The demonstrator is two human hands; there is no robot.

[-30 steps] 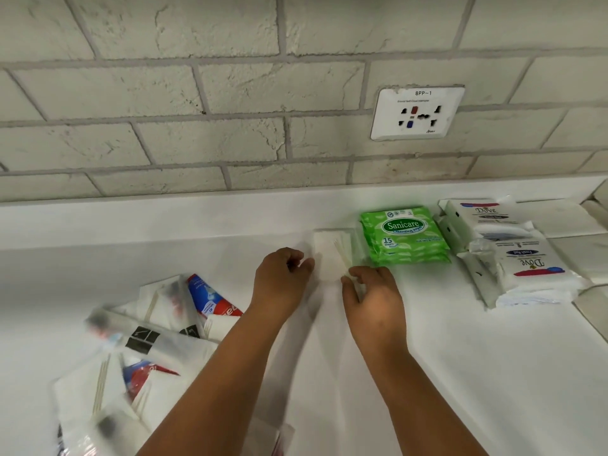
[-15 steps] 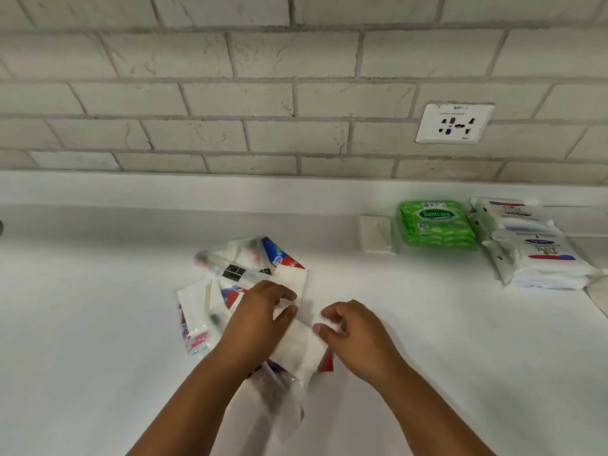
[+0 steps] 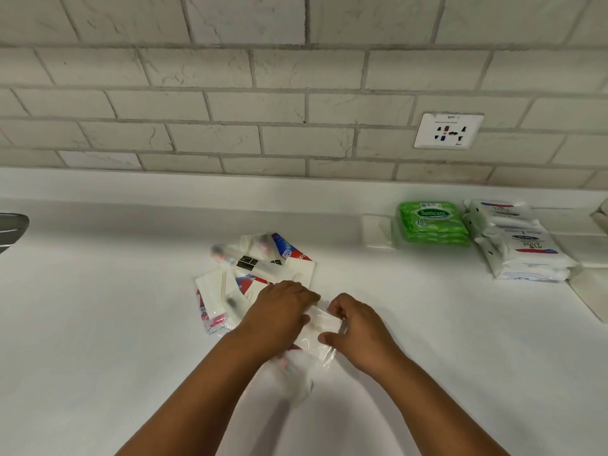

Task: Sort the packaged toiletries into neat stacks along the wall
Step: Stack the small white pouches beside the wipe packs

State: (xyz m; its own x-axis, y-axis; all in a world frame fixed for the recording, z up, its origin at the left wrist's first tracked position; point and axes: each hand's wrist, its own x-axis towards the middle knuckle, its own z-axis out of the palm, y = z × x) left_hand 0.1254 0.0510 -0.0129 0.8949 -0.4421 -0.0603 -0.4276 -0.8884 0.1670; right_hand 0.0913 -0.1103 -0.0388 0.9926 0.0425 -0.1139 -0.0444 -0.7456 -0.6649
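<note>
A loose pile of packaged toiletries lies on the white counter, mid-frame: clear sachets, toothpaste, toothbrush packs. My left hand and my right hand both grip a white clear-wrapped packet at the pile's near right edge. Along the wall at the right sit a small white packet stack, a stack of green Sanicare wipes and a stack of white Dove packs.
A brick-tiled wall with a socket plate rises behind a raised white ledge. A grey object pokes in at the left edge. Tile-like slabs lie at the far right.
Both hands left the small white stack by the wall and came back to the loose pile. They have closed on a white clear-wrapped packet and raised its near end.
</note>
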